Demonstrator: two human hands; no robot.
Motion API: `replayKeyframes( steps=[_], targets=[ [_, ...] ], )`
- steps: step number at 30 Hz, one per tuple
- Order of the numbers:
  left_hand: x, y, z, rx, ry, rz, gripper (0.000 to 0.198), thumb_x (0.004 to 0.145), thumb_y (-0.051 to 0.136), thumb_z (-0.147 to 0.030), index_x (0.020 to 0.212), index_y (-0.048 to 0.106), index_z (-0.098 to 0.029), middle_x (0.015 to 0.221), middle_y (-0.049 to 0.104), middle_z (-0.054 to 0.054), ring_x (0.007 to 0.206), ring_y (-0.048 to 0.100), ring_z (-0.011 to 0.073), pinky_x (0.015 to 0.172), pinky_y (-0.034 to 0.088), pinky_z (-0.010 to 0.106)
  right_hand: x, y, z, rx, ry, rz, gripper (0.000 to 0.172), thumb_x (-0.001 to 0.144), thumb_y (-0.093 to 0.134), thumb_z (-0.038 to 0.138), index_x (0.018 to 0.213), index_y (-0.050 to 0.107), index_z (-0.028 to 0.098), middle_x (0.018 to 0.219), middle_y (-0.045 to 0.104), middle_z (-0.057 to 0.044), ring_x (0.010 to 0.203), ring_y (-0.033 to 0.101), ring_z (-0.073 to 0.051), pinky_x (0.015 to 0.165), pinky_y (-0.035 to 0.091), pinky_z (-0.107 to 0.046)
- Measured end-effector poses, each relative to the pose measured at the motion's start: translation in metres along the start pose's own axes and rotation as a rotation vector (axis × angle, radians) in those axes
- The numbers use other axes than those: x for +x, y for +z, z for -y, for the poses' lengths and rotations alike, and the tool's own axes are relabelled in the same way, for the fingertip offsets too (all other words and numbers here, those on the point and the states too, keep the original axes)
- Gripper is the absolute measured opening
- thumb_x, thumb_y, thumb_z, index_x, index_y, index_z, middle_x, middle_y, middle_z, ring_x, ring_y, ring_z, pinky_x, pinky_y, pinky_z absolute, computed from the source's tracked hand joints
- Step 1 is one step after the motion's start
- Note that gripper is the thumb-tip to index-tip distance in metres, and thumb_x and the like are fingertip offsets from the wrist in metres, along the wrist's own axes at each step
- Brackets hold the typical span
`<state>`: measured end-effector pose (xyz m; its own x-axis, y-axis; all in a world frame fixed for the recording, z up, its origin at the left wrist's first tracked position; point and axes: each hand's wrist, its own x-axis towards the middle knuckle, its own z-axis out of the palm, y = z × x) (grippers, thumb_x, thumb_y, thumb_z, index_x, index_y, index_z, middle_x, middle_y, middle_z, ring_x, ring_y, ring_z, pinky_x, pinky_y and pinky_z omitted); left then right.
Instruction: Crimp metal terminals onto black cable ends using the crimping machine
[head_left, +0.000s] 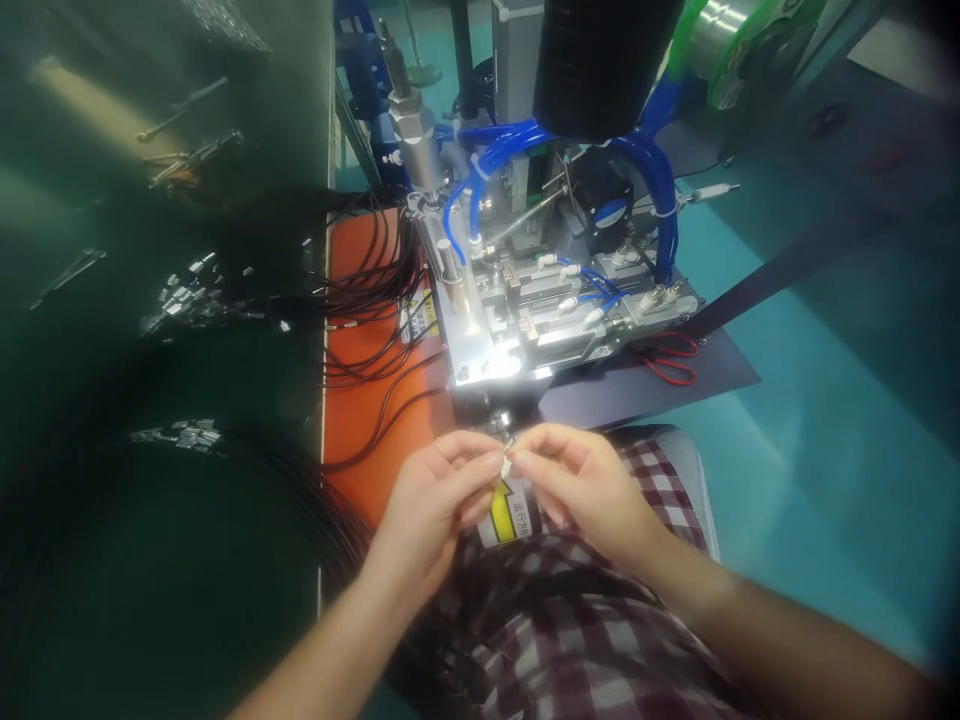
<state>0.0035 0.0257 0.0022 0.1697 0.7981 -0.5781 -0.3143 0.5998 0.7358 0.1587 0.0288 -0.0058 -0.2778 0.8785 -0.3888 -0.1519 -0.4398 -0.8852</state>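
My left hand point(442, 480) and my right hand point(577, 480) meet in front of the machine, thumbs and forefingers pinched together. Between the fingertips is a small shiny piece point(508, 449), mostly covered, too small to name exactly. Both hands are closed on it. Just beyond them is the front edge of a metal machine point(480, 372) with cylinders and blue air tubes point(517, 140), brightly lit at its near corner. Below the fingers shows a label with a yellow arrow point(502, 515).
Black cables point(375, 300) run across an orange surface point(360, 400) to the left. Bundles of cables with metal ends point(187, 295) lie on a dark green table point(187, 570). A green spool of wire point(739, 40) hangs upper right. A red wire loop point(671, 362) sits right of the machine.
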Motion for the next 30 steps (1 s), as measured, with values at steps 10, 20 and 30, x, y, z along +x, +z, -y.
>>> replayKeyframes(
  steps=[10, 20, 30],
  targets=[
    [-0.004, -0.001, 0.0, -0.064, -0.038, -0.027, 0.025, 0.064, 0.08, -0.027, 0.068, 0.061, -0.012, 0.045, 0.039, -0.009, 0.039, 0.024, -0.0004, 0.04, 0.015, 0.015, -0.004, 0.006, -0.01, -0.376, -0.387, -0.114, 0.013, 0.085, 0.059, 0.022, 0.072, 0.058, 0.017, 0.058, 0.052, 0.002, 0.049, 0.045, -0.009, 0.046, 0.037, -0.022],
    [-0.009, -0.003, -0.001, -0.092, -0.092, 0.013, 0.024, 0.064, 0.078, -0.027, 0.065, 0.058, -0.013, 0.045, 0.04, -0.008, 0.036, 0.023, -0.0011, 0.038, 0.016, 0.015, -0.008, 0.001, -0.007, -0.359, -0.172, 0.022, 0.011, 0.086, 0.059, 0.026, 0.08, 0.061, 0.017, 0.062, 0.052, 0.003, 0.05, 0.044, -0.009, 0.046, 0.036, -0.022],
    [-0.005, -0.006, 0.006, -0.037, -0.064, 0.024, 0.023, 0.068, 0.076, -0.026, 0.065, 0.058, -0.013, 0.049, 0.045, -0.007, 0.037, 0.025, -0.0007, 0.039, 0.014, 0.017, -0.001, -0.001, -0.001, -0.253, -0.128, -0.065, 0.015, 0.077, 0.068, 0.03, 0.075, 0.065, 0.016, 0.076, 0.063, -0.004, 0.066, 0.054, -0.014, 0.05, 0.038, -0.022]
  ],
)
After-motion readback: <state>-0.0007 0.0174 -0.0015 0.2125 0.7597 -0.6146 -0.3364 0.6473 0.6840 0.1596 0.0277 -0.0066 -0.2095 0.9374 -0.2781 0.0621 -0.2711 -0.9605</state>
